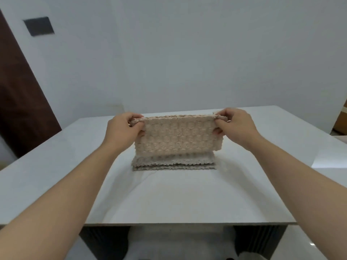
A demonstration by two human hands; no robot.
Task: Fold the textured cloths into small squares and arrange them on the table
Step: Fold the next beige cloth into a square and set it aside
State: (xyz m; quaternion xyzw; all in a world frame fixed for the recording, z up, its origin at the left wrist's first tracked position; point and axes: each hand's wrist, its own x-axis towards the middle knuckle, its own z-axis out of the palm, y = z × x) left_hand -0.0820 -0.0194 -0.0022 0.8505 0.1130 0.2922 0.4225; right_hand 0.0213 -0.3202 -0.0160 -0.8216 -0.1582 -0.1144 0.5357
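Bare forearms reach over the white desk (169, 199). Left hand (120, 131) and right hand (236, 126) hold a beige textured cloth (176, 136) upright, fingers (136, 116) pinching its top corners, over folded grey cloths (174, 163) lying mid-desk.

A hanging cloth (176, 136) is held up over the middle of the tabletop (169, 199). The left hand (122, 131) pinches its top left corner and the right hand (234, 124) its top right corner. Below and partly behind it, a stack of cloths (173, 163) lies flat on the tabletop, its near edge showing under the hanging cloth's lower edge. Whether the two touch cannot be told. Behind the tabletop stands a wall (187, 53), with a door (18, 109) at the far left and a wall plate (38, 26) high up beside it.
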